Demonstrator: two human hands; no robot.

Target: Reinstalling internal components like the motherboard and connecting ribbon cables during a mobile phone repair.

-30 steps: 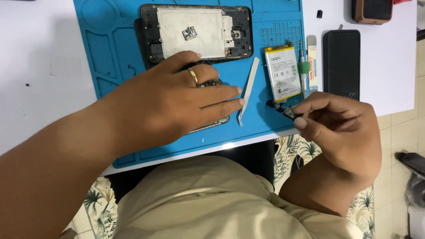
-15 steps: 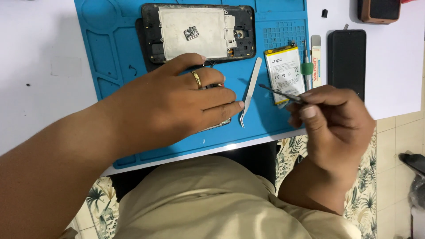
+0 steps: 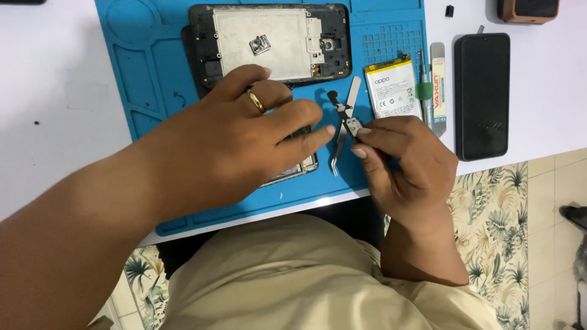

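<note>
Right hand at centre right pinching a small dark part between fingertips, left hand spread flat over a phone at centre, metal tweezers between them on the blue mat, opened phone frame above.

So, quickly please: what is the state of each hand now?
Left hand: open, palm down, pressing a phone part on the blue mat.
Right hand: closed, pinching a small dark part.

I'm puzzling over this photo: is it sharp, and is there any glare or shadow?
Head view: evenly lit and mostly sharp; the left hand casts a soft shadow on the blue mat; the small dark part in the right hand is too small to make out; no strong glare.
</note>
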